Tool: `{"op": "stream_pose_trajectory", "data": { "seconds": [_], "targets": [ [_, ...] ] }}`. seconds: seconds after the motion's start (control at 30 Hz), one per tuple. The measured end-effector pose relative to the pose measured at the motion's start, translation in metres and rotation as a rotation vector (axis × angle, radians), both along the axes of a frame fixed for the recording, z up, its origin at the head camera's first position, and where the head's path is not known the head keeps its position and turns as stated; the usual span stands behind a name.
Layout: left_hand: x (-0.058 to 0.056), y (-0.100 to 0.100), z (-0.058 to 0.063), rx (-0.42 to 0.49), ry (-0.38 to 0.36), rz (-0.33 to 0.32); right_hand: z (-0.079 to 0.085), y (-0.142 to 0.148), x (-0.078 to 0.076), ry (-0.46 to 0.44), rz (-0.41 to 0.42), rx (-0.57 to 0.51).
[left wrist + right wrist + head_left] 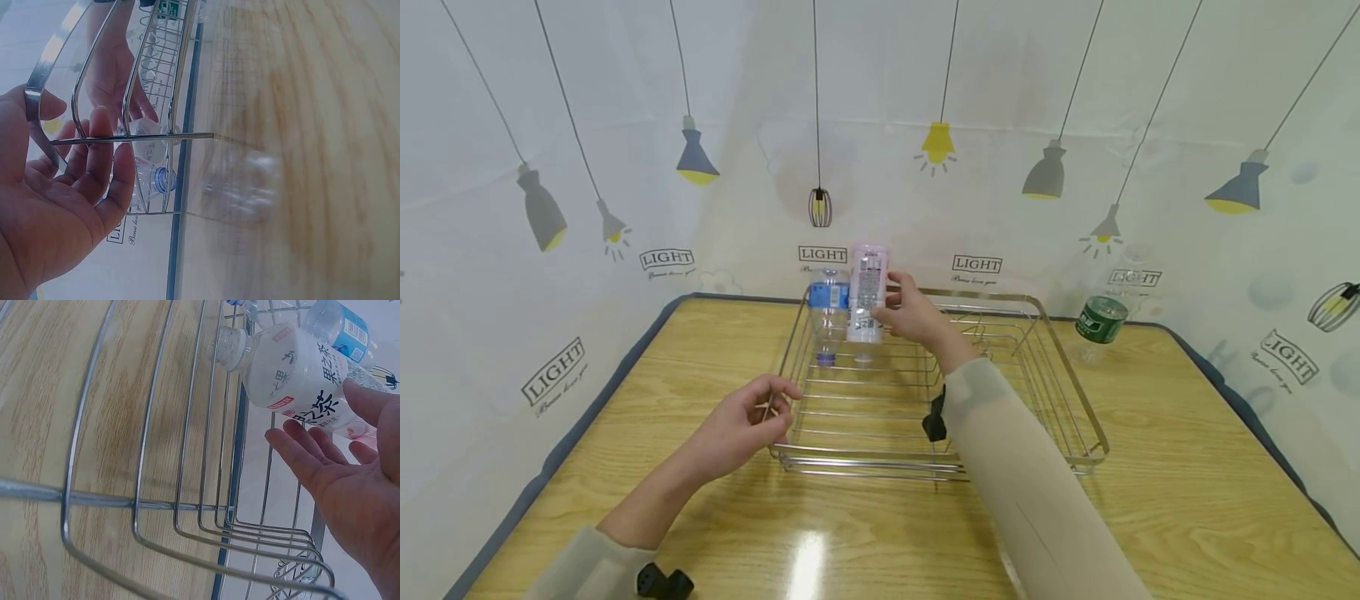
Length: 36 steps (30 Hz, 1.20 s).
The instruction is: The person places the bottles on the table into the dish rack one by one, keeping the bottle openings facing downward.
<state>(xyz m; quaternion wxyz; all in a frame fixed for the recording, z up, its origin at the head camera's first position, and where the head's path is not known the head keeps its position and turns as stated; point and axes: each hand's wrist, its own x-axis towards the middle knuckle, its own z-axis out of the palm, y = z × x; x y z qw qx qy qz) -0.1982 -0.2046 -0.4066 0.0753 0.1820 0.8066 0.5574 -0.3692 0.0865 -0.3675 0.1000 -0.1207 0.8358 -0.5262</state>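
In the head view, an upside-down plastic bottle with a white and pink label (868,292) stands neck-down within the metal wire rack (936,455). My right hand (917,312) holds it from the right, thumb across its front and fingertips at its far side. The right wrist view shows the white neck of that bottle (281,369) low over the wires. Close by on the left, a clear bottle with a blue label (829,296) is also inverted, its purple cap down. At the rack's left front corner, my left hand (748,425) curls its fingers round the rim.
A clear bottle with a green label (1101,319) stands on the table outside the rack, at the back right. Patterned cloth (760,125) hangs behind and along both sides of the wooden table (865,533).
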Motion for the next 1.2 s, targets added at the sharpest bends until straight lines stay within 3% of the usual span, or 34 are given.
{"op": "stream_pose_trajectory", "data": {
  "seconds": [0.33, 0.57, 0.77, 0.9, 1.2],
  "targets": [
    [0.0, 0.0, 0.0, -0.009, -0.013, 0.005, 0.012, 0.004, 0.001, 0.061, -0.119, -0.028],
    [-0.001, 0.0, 0.0, -0.006, -0.01, -0.002, 0.039, 0.008, 0.006, 0.126, -0.23, -0.143],
    [-0.001, -0.001, -0.001, -0.008, 0.003, 0.0, 0.068, 0.022, 0.019, 0.192, -0.205, -0.232],
    [-0.001, 0.0, -0.001, -0.005, 0.008, 0.001, 0.089, 0.041, 0.031, 0.242, -0.176, -0.233],
    [-0.001, 0.0, -0.001, 0.009, 0.013, -0.001, 0.12, 0.101, 0.061, 0.328, -0.156, -0.081]
  ]
}}
